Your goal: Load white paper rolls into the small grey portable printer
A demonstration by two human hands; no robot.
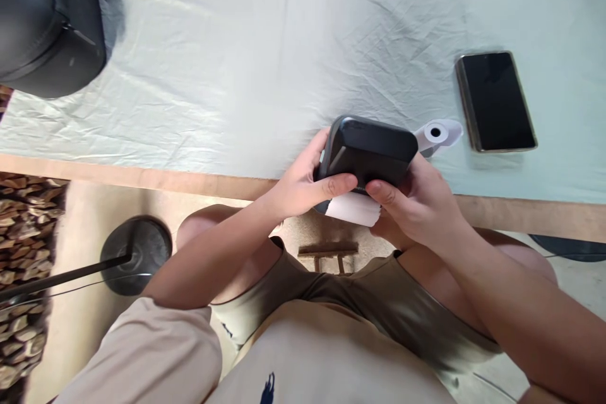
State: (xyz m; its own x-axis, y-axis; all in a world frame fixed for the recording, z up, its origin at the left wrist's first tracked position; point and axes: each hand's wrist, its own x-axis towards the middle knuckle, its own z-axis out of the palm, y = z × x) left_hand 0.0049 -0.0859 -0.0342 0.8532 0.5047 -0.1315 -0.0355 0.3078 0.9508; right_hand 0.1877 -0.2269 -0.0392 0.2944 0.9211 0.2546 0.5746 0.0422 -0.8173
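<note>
Between my two hands is a black portable receipt printer point(374, 148), held just over the table's front edge. A strip of white paper point(354, 209) sticks out of its side nearest me. My left hand point(310, 180) wraps the printer's left side, thumb on the lower edge. On the other side my right hand point(416, 196) grips the lower right corner, its thumb beside the paper. Just behind the right hand a white paper roll point(438, 132) lies on the cloth, its end partly unwound. The fingers under the printer are mostly hidden.
A phone point(497, 101) in a clear case lies to the right on the pale tablecloth point(237, 63). At the upper left stands a dark zipped case point(52, 25). Below the table edge, a round black stand base point(136, 254) rests on the floor at left.
</note>
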